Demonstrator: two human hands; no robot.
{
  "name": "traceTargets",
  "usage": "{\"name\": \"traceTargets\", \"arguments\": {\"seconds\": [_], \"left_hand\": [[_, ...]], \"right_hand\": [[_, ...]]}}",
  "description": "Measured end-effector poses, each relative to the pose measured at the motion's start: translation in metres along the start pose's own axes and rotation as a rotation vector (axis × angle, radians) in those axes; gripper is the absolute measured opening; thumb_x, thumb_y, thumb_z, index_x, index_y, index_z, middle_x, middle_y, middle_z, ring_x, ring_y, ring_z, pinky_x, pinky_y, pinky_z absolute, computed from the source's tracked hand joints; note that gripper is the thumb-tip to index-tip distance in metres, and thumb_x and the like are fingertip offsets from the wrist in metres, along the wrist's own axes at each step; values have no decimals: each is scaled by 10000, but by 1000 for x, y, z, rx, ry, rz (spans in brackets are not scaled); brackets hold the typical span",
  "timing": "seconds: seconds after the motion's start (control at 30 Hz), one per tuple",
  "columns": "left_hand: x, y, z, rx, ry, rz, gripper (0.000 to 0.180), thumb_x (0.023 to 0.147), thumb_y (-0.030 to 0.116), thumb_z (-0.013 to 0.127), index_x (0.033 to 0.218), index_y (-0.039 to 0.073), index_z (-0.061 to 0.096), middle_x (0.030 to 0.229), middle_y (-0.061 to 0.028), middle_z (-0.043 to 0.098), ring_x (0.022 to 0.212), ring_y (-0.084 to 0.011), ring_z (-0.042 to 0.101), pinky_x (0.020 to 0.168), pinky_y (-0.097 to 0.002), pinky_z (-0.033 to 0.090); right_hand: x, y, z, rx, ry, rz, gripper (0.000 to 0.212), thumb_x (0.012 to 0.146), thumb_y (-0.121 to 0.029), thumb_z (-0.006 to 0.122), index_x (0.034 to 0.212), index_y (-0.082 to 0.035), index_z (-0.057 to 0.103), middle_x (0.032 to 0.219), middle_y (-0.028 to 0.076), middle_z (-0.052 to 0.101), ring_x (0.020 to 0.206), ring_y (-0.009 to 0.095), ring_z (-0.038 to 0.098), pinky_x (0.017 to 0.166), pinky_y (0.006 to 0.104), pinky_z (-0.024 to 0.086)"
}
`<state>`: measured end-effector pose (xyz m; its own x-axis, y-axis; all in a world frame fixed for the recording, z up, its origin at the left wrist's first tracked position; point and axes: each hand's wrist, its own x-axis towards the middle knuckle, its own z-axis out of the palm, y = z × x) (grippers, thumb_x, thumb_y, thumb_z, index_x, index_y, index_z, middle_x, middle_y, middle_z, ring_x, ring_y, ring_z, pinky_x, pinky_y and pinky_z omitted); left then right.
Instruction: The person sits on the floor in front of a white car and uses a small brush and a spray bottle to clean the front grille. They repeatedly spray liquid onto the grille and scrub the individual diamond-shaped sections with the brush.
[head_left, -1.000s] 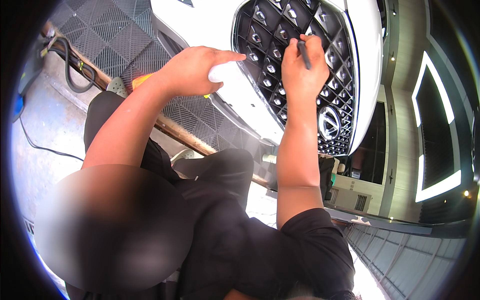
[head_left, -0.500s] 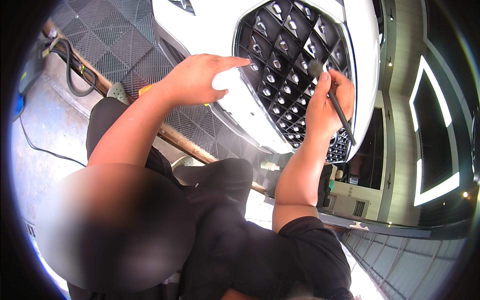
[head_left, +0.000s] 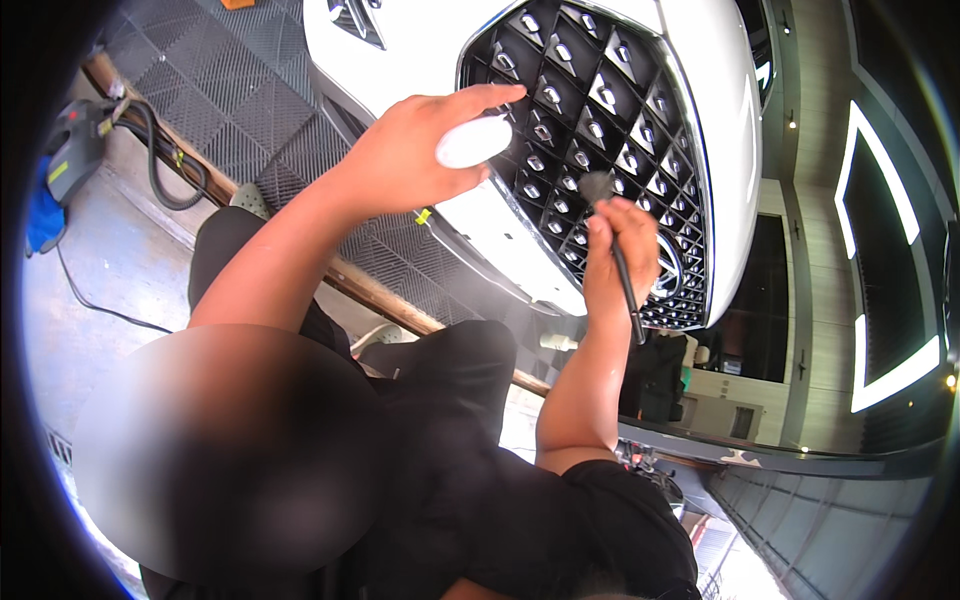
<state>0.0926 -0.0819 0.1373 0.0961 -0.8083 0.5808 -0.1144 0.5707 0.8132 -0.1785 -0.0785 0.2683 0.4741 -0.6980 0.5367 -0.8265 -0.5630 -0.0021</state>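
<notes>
The black grille (head_left: 600, 95) of a white car (head_left: 410, 45) fills the upper middle, its mesh dotted with small silver pieces. My right hand (head_left: 625, 250) grips the black handle of a detailing brush (head_left: 627, 285). The dark bristles are over the lower middle of the grille; whether they touch it I cannot tell. At the grille's left edge, my left hand (head_left: 400, 150) is closed round a smooth white rounded object (head_left: 474, 143) whose kind does not show. Its index finger stretches out over the mesh. A round emblem (head_left: 665, 268) sits right of my right hand.
Grey ribbed floor tiles (head_left: 230, 75) lie left of the car, bordered by a wooden strip (head_left: 375, 290). A grey and blue machine (head_left: 75, 150) with a black hose (head_left: 160, 185) stands at the far left. Below the bumper is a small white bottle (head_left: 557, 342).
My right hand has brought the brush down and left across the grille. My left hand has shifted slightly right with the white object, which shows more fully. The view has moved a little.
</notes>
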Motion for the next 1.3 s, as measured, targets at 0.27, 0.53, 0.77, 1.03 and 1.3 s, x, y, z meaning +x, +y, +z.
{"name": "traceTargets", "arguments": {"seconds": [0.27, 0.53, 0.77, 1.03, 1.3], "left_hand": [[64, 55, 43, -23, 19, -231, 664, 818, 118, 780, 1454, 177, 599, 1260, -124, 720, 1095, -304, 706, 999, -376, 532], [96, 58, 43, 144, 139, -312, 606, 837, 180, 822, 1393, 140, 587, 1089, -124, 763, 984, -294, 753, 927, -393, 572], [117, 82, 36, 337, 236, -188, 638, 842, 213, 834, 1422, 153, 574, 1118, -120, 760, 1035, -251, 736, 952, -360, 561], [30, 14, 45, 167, 227, -197, 771, 827, 128, 842, 1528, 234, 538, 1255, -110, 728, 1148, -257, 707, 1020, -368, 539], [-66, -37, 63, 107, -54, -617, 800, 808, 85, 770, 1550, 248, 521, 1101, -166, 755, 1087, -369, 734, 977, -439, 561]], "right_hand": [[-61, -2, -23, 290, -359, 179, 201, 910, -110, 800, 1098, -42, 781, 1150, 138, 721, 955, 284, 715, 792, 346, 569], [-112, 21, -30, 383, -225, 194, 215, 911, -146, 814, 1110, -70, 784, 1105, 112, 724, 883, 280, 733, 762, 355, 573], [-145, 27, -26, 486, -211, 241, 192, 912, -125, 809, 1088, -55, 777, 1111, 129, 722, 918, 294, 733, 792, 369, 574], [-82, 15, -33, 440, -28, 59, 228, 850, -29, 804, 1069, -38, 741, 1224, 175, 707, 1073, 344, 727, 870, 394, 593], [87, -29, -24, -112, 270, -468, 193, 856, -78, 790, 1039, -112, 741, 1071, 133, 723, 940, 329, 743, 788, 435, 605]]}}
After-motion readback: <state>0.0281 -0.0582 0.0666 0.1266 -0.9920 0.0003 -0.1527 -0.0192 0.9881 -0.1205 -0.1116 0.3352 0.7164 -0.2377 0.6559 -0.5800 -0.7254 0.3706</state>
